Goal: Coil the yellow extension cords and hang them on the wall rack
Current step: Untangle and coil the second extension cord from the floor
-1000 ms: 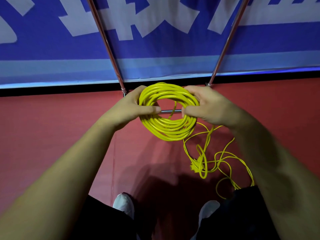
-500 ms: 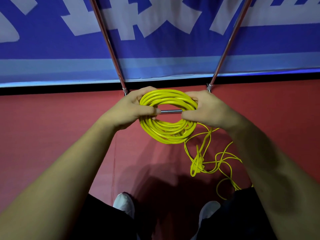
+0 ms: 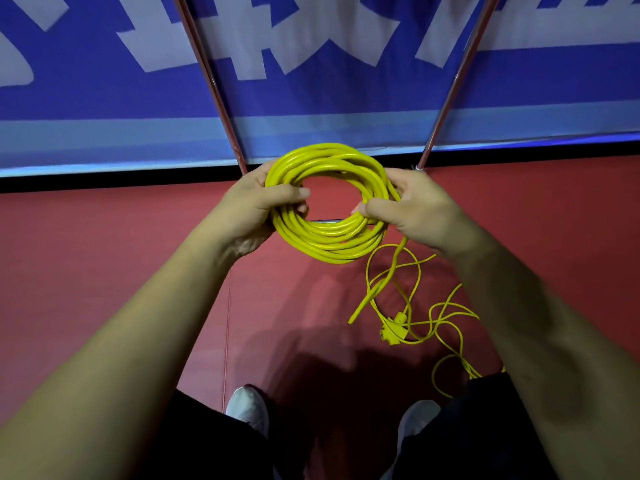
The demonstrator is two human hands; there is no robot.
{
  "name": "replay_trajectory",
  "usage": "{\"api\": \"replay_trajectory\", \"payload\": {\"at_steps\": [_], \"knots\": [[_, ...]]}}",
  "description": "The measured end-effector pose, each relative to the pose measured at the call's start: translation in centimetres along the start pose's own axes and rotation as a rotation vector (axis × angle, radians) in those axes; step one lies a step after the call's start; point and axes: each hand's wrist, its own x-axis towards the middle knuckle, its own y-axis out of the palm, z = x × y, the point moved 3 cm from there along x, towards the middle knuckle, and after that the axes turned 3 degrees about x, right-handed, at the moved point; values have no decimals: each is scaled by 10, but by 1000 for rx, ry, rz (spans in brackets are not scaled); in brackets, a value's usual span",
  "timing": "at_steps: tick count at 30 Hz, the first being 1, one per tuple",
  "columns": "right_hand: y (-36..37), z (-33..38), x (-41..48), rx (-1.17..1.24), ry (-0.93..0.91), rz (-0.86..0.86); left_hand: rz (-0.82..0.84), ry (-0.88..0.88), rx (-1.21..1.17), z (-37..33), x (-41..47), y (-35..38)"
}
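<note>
coil up before rack poles; l hand wrapped round its left side, r hand pinching right side. best: hold loops tight, feed loose tail in w/o twists.

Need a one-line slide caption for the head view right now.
Left hand and right hand grip the yellow cord coil, loose cord trailing onto the red floor.

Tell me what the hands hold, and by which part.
Both hold the yellow coil: left hand grips its left side, right hand its right side.
</note>
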Motion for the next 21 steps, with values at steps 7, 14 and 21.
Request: {"api": "replay_trajectory", "payload": {"at_steps": [7,14,21], "knots": [[-3,8,-9,-360,-84,132,205,-94,699,12,-8,1],[48,15,-21,-787,-159,337,416,-281,896,23,-20,22],[31,10,-6,-255,-102,117,167,-259,481,8,-16,9]]}}
